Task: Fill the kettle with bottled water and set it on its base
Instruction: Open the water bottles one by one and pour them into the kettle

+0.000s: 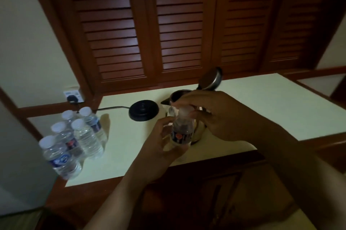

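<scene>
Logged four louvred wooden panels (179, 24) across the back. Logged one cream counter (262, 110) below them. Found one kettle (179, 94) standing on the counter just right of its base, not on it, with lid (210, 79) flipped up and mouth open. Marked right hand (215, 115) fingertips curled over the white cap (185, 111), pinching it. Marked left hand (162, 145) wrapped round the bottle's body, grasping it. Counted one black base (143, 110), tied by one cord (112, 107) to one wall socket (73, 96). Counted five spare bottles (74, 136) clustered at the counter's left end, all capped. Counted one more bottle (181, 132), held upright in front of the kettle, partly hiding it.

Judged step as uncapping, before any pour. Could not tell how loose the cap sat. Judged next move: twist cap free, steady the thin body without squeezing, tip neck over the open kettle mouth, later shut lid and shift kettle left onto base.
</scene>
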Motion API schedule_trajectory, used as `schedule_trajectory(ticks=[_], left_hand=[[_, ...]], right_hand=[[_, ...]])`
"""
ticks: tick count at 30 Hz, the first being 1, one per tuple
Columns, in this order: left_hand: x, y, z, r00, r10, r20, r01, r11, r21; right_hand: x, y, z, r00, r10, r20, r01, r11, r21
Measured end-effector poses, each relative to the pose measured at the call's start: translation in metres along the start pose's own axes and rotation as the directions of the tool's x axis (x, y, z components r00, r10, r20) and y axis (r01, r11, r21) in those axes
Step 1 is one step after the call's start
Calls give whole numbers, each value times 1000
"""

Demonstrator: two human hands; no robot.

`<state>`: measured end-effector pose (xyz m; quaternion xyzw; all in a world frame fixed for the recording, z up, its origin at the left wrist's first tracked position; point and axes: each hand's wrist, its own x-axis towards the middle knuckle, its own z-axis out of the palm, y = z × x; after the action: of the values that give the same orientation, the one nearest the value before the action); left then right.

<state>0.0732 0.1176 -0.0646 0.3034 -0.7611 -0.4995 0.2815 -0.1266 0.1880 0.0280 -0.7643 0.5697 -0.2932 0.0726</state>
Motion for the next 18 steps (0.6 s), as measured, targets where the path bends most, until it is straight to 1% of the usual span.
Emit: schedule_trajectory(ticks=[3, 5, 8, 10, 12, 13, 15, 17, 18], left_hand=[[11, -2, 10, 999, 4, 33, -5, 1000, 31], [14, -2, 16, 999, 14, 36, -15, 999, 28], [16, -3, 24, 1000, 24, 9, -25, 999, 21], [16, -4, 26, 1000, 15, -24, -15, 1000, 6], [15, -5, 28, 998, -4, -69, 3, 1000, -11], [14, -5, 28, 995, -10, -100, 10, 1000, -6], [12, -4, 28, 987, -22, -159, 22, 1000, 0], [11, -3, 28, 978, -48, -202, 43, 999, -30], [10, -4, 27, 971, -61, -230, 54, 998, -32]], right_hand=[[-14, 19, -3, 999, 3, -51, -4, 1000, -22], [-20, 29, -4, 994, 29, -109, -34, 999, -40], [-26, 39, -4, 970, 8, -242, -22, 998, -58], [-35, 45, 7, 941, 49, -334, -52, 999, 2], [-46, 58, 25, 903, 174, -394, -134, 983, 126], [-52, 69, 36, 883, 251, -398, -199, 966, 168], [-63, 91, 58, 856, 371, -360, -326, 928, 181], [-72, 114, 78, 865, 397, -307, -382, 917, 111], [-74, 122, 85, 880, 379, -287, -385, 922, 38]])
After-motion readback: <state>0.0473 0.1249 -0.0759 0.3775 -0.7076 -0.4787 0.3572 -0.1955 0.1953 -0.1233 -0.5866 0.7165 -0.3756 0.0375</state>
